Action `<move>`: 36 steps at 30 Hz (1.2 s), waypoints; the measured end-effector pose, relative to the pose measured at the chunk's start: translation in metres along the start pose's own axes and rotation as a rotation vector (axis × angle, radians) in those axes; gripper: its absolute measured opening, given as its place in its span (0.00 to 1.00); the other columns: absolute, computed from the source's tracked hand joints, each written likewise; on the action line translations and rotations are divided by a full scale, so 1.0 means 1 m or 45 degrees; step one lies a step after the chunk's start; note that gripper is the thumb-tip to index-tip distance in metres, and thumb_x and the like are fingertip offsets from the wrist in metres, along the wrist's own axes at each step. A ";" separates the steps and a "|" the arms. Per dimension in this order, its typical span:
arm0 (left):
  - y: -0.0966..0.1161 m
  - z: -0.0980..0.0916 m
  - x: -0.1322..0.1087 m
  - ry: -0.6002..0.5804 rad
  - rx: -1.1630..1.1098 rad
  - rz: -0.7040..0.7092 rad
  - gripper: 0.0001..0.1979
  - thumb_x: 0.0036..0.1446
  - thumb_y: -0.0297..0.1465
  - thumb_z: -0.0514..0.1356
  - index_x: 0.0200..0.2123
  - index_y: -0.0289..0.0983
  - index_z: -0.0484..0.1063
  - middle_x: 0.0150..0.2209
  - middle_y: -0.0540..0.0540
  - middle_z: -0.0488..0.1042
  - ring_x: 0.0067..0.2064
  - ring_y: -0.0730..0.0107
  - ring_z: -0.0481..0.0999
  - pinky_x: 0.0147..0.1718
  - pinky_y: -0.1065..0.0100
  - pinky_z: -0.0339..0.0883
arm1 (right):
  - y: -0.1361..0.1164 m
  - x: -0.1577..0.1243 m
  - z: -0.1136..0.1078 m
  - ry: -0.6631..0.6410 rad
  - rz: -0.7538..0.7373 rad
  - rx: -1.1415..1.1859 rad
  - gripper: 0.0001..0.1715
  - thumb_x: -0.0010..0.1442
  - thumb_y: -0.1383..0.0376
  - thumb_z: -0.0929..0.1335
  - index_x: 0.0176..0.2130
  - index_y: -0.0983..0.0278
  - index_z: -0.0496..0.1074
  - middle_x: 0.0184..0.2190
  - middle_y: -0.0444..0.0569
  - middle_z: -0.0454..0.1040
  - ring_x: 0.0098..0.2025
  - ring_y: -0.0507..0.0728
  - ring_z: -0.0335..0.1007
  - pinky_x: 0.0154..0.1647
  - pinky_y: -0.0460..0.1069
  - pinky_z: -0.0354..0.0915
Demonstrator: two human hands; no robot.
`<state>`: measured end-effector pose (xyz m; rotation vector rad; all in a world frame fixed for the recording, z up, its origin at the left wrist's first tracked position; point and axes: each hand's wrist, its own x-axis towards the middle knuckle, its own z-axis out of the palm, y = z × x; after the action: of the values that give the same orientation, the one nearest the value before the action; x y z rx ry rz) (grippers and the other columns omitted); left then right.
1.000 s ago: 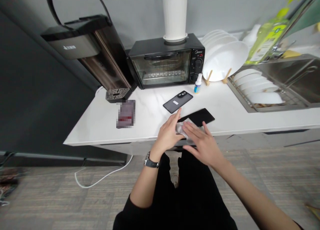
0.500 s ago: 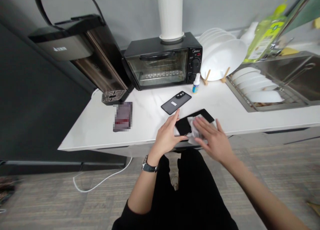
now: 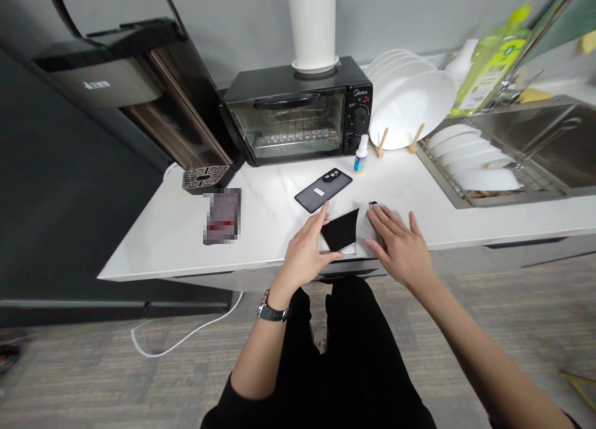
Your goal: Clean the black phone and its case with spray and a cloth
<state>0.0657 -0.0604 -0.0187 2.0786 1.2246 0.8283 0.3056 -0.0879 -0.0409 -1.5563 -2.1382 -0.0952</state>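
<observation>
A black-screened phone [image 3: 341,229] lies face up near the counter's front edge. My left hand [image 3: 306,246] holds its left end, thumb along the near side and fingertips at the far side. Over the right part of the phone is a white wipe [image 3: 364,225], hiding that end. My right hand [image 3: 401,243] lies flat on the wipe, fingers stretched out and thumb apart. Just behind is a grey phone case [image 3: 323,190] with camera cutouts and a white label. A small white spray bottle [image 3: 361,154] with a blue label stands to its right.
A black toaster oven [image 3: 298,115] backs the counter, bearing a white pot [image 3: 313,25]. Left of it stands a tall dispenser [image 3: 181,125], with a blurred-out packet [image 3: 223,216] in front. Plates [image 3: 410,109] stand in a wooden rack beside the sink [image 3: 549,137].
My right hand and the wipe have slid toward the phone's right end, baring more of the left part of the screen. My left hand stays at the phone's left end.
</observation>
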 end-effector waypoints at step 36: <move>-0.002 -0.001 -0.002 -0.011 0.025 -0.042 0.62 0.54 0.22 0.72 0.79 0.56 0.37 0.69 0.45 0.69 0.69 0.59 0.72 0.69 0.55 0.66 | -0.027 -0.013 0.003 -0.118 -0.266 0.033 0.39 0.77 0.46 0.59 0.75 0.64 0.58 0.75 0.55 0.60 0.76 0.65 0.59 0.77 0.71 0.53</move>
<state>0.0631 -0.0611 -0.0204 2.0695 1.2638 0.7952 0.2832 -0.1079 -0.0433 -1.3425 -2.3607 -0.0653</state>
